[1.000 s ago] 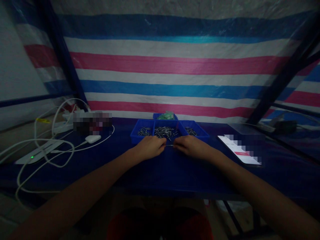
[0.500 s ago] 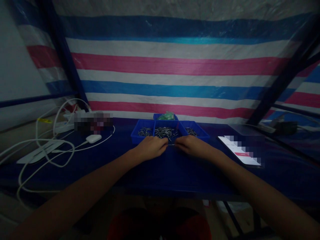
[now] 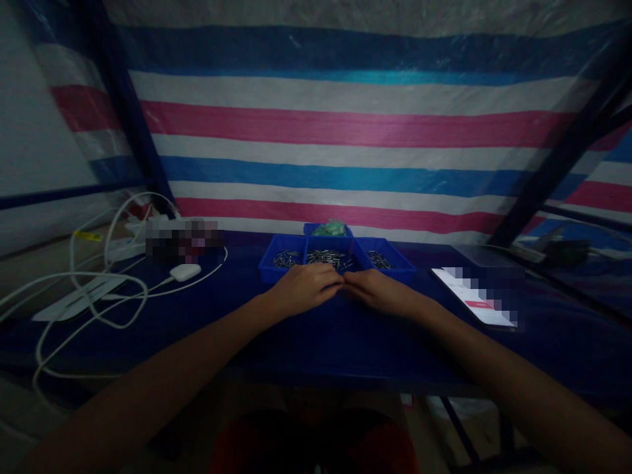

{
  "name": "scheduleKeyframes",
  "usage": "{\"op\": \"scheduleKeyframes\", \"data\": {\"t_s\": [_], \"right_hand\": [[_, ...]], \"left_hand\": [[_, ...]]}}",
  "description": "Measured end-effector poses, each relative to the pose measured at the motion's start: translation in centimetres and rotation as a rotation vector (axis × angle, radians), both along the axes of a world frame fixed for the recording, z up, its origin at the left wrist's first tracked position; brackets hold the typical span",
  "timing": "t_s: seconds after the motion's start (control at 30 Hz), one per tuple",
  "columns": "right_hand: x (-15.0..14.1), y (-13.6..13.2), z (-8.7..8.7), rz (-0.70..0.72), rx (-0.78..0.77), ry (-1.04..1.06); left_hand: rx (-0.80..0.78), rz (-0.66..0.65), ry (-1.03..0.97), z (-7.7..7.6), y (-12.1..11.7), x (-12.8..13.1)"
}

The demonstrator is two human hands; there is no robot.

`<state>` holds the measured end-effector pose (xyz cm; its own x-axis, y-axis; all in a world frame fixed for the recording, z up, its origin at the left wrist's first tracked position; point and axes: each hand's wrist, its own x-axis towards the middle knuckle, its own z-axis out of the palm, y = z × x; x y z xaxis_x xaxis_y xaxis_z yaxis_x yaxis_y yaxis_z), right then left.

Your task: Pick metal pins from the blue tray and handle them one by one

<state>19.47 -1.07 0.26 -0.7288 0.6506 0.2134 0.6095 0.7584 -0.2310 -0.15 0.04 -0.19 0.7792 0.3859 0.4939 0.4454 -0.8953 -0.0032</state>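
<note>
My left hand (image 3: 310, 287) and my right hand (image 3: 374, 289) meet fingertip to fingertip above the blue table, just in front of the blue bins. The fingers of both are pinched together. Only a tiny bright speck shows where they meet; whatever they grip is too small and hidden to name. Behind them, the middle blue bin (image 3: 340, 243) holds a heap of small, thin metal pieces (image 3: 323, 257). More such pieces lie in the left bin (image 3: 266, 262) and the right bin (image 3: 401, 260).
A further blue bin (image 3: 309, 228) at the back holds green plastic bags (image 3: 332, 228). A lit phone or tablet (image 3: 469, 299) lies on the right. White cables (image 3: 145, 296) and a white charger case (image 3: 185, 272) lie on the left. A striped sheet (image 3: 345, 131) hangs behind the table.
My hands have closed the small gap between them, the left moving rightward. The thin metal piece seen between them before is now mostly covered by fingers.
</note>
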Motion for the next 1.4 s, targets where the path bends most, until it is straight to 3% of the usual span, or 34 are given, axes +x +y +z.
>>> {"op": "scheduleKeyframes", "data": {"t_s": [0.27, 0.53, 0.8, 1.0, 1.2, 1.4], "right_hand": [[-0.1, -0.2, 0.2, 0.013, 0.019, -0.02], [0.3, -0.6, 1.2, -0.037, 0.059, -0.077], [0.2, -0.2, 0.5, -0.036, 0.06, -0.119], [0.7, 0.3, 0.5, -0.075, 0.102, -0.149], [0.7, 0.2, 0.6, -0.109, 0.094, -0.135], [0.2, -0.3, 0.6, -0.025, 0.039, -0.116]], "left_hand": [[0.048, -0.037, 0.03, 0.1, -0.2, -0.1], [-0.112, 0.149, 0.135, 0.1, -0.1, 0.0], [-0.13, 0.162, 0.225, 0.0, 0.1, 0.1], [-0.174, 0.256, 0.219, -0.1, 0.3, 0.0], [-0.147, 0.187, 0.236, -0.1, 0.4, 0.0], [-0.142, 0.162, 0.247, -0.4, 0.5, 0.0]]}}
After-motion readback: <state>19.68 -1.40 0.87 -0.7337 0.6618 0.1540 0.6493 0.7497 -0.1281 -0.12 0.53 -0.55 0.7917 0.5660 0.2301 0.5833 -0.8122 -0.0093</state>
